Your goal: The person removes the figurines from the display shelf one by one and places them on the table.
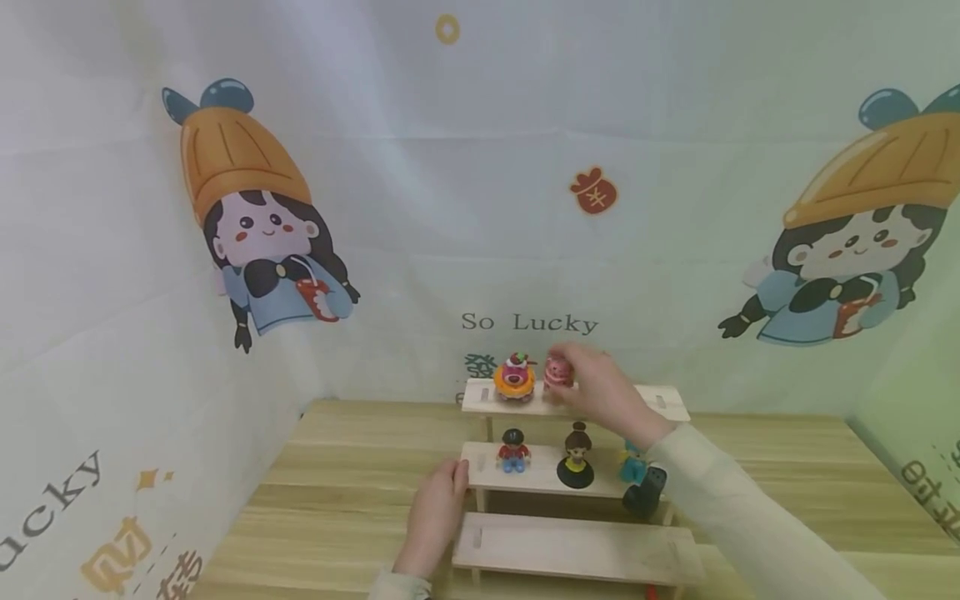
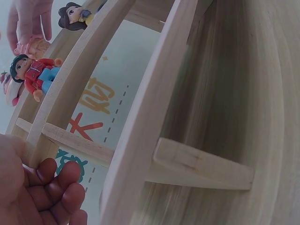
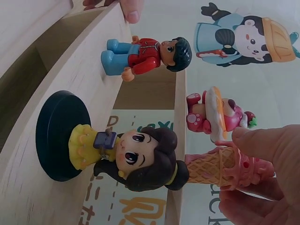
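A three-step wooden stand [image 1: 577, 546] holds small toy figures. My right hand [image 1: 606, 393] pinches a pink ice-cream-cone figure [image 3: 220, 166] by its upper part at the top step; whether its base touches the wood cannot be told. Just left of it sits a pink bear figure [image 1: 513, 379] in an orange ring. With thumb and curled fingers, my left hand [image 1: 437, 510] grips the left end of the middle step [image 1: 480, 475]. On that step stand a boy figure [image 1: 513, 452] in red and blue, and a dark-haired girl figure [image 1: 577, 454] on a black base.
A turquoise figure [image 1: 632, 465] at the middle step's right is partly hidden by my forearm and a dark device [image 1: 645, 493] at the wrist. The stand rests on a wood-grain table [image 1: 337, 467]. Printed cloth [image 1: 405, 208] hangs behind and at both sides.
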Available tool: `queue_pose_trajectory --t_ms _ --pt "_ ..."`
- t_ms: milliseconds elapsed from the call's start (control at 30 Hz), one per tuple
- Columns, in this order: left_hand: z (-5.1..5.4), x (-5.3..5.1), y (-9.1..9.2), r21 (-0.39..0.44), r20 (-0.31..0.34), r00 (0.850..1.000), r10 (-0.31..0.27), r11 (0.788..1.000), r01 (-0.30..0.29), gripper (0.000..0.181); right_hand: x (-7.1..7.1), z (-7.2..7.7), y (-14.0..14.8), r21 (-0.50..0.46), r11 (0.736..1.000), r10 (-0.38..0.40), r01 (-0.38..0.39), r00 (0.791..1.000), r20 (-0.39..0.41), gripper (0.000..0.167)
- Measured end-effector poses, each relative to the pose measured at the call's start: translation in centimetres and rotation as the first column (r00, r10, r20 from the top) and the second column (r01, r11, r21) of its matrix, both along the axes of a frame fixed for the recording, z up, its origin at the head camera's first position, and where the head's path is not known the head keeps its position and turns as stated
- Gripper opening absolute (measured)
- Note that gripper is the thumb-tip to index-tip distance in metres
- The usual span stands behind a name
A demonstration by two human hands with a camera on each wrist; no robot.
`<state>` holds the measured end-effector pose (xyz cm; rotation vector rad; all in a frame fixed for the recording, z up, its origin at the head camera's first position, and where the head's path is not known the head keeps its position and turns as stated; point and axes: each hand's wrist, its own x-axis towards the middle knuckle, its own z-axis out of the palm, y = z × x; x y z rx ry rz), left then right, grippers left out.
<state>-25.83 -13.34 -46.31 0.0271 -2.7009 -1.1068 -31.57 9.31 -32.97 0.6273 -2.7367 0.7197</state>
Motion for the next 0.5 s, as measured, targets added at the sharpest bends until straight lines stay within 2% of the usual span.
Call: queue_pose_trajectory --t_ms 133,500 --pt "0.17 0.10 0.07 0.009 0.003 1.000 0.002 1.000 -0.002 0.029 -0.10 -0.22 -0.11 0.025 1.000 -0.004 0.005 1.000 -0.016 0.052" --pt "0.31 0.24 0.16 0.006 -0.008 1.000 0.001 1.000 -0.001 0.029 -0.10 -0.64 -0.18 -0.015 1.000 -0.021 0.020 0.999 -0.045 0.045"
